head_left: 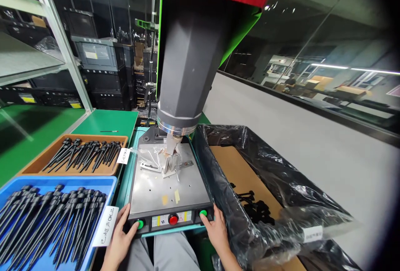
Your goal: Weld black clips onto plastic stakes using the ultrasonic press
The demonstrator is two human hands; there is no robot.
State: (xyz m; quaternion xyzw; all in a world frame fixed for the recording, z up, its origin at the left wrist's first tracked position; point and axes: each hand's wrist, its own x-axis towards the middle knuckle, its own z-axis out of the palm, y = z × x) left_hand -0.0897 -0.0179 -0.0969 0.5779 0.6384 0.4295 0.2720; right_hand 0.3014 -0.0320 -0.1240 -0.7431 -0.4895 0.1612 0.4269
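Observation:
My left hand (119, 234) rests at the front left corner of a machine's metal base plate (156, 198). Its thumb touches the left green button (140, 224), and its fingers stretch along the side of the base. At the opposite corner, my right hand (217, 230) has its thumb against the right green button (203, 212), fingers extended beside the edge. Neither hand grasps anything. Between the buttons sits a red button (173, 220). A metal tool tip (172, 142) under the dark machine head (189, 63) meets a fixture (169, 163) partly covered by clear film; any part inside is hard to see.
Left of the base, a blue tray (108, 187) and an orange-brown tray (34, 165) hold many black rod-like parts with wide heads. A box lined with black plastic (218, 137) stands on the right, with black parts (258, 210) on cardboard. Stacked bins (98, 56) are behind.

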